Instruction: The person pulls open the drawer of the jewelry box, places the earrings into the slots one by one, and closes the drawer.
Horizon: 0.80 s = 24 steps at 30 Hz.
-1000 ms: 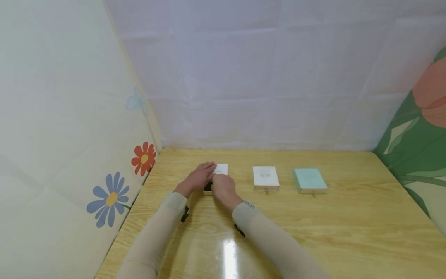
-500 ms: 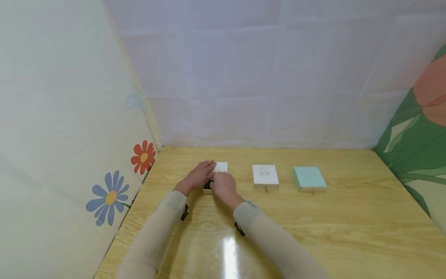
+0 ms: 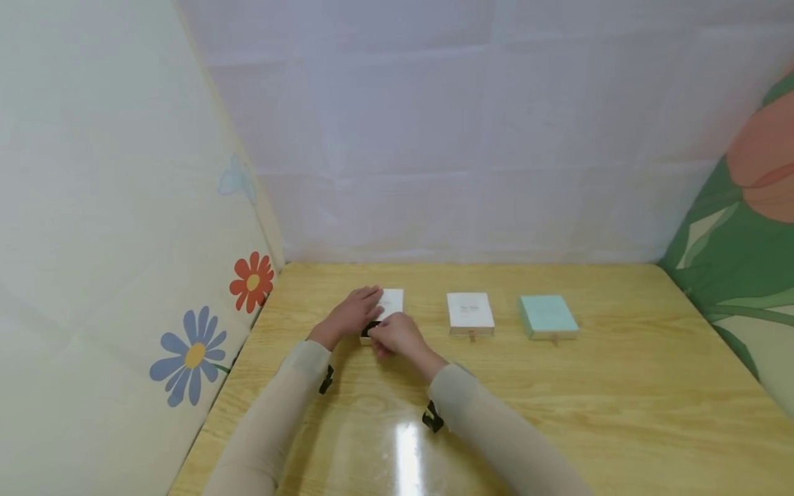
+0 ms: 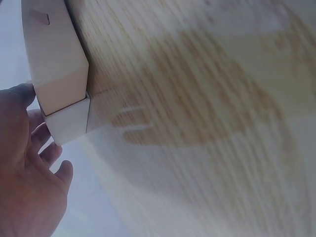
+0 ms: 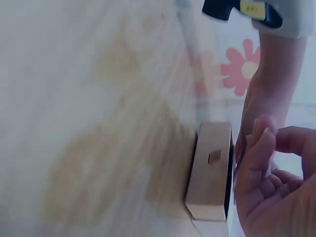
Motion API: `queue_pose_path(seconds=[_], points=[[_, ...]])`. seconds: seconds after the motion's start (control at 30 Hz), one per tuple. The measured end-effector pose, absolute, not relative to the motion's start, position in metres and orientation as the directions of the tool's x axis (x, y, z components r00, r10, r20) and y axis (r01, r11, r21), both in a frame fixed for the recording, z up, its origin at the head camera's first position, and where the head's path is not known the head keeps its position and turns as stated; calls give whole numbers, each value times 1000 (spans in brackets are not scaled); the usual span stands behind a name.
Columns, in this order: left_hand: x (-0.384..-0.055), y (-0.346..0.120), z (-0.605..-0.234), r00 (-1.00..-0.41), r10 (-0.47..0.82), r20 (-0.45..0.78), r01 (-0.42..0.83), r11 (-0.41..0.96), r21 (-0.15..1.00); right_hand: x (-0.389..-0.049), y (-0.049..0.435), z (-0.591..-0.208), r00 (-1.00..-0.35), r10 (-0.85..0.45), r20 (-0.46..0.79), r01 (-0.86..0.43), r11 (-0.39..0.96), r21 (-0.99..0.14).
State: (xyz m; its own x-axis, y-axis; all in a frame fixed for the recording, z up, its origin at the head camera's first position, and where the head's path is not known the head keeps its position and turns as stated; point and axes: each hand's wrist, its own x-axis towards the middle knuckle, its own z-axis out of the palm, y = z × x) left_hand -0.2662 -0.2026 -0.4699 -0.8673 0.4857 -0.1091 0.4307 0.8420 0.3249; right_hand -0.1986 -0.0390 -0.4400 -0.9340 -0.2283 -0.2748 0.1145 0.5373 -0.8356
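A white drawer box (image 3: 392, 300) lies on the wooden table (image 3: 589, 427), its drawer partly out and showing a black inside. My left hand (image 3: 352, 313) rests over the left part of the white sleeve, fingers laid across the top; in the left wrist view its fingertips touch the box. My right hand (image 3: 400, 335) is over the drawer's front edge, fingers curled. In the right wrist view that hand sits beside the pinkish drawer front (image 5: 208, 177), thumb and index tips close together, with nothing seen between them. A small ribbon tab (image 5: 215, 156) is on the drawer front.
Two more boxes stand in a row to the right: a white one (image 3: 470, 312) and a mint-green one (image 3: 548, 316), each with a small tab at its front. A pale cloth (image 3: 446, 138) hangs behind the table. Flower-printed cloth (image 3: 124, 227) borders the left side.
My right hand has drawn back toward me and a little down, from over the box to the drawer's front edge. More of the sleeve's top shows. My left hand has stayed put.
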Motion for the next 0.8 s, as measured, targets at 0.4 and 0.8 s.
queue_pose_path(seconds=[0.4, 0.8], points=[[-264, -203, -467, -872, 482, -85, 434, 842, 320, -172, -39, -453, -831, -284, -478, 453, 154, -878], [-267, -204, -472, -878, 466, -106, 415, 853, 317, -168, -44, -473, -830, -195, -522, 546, -98, -832]])
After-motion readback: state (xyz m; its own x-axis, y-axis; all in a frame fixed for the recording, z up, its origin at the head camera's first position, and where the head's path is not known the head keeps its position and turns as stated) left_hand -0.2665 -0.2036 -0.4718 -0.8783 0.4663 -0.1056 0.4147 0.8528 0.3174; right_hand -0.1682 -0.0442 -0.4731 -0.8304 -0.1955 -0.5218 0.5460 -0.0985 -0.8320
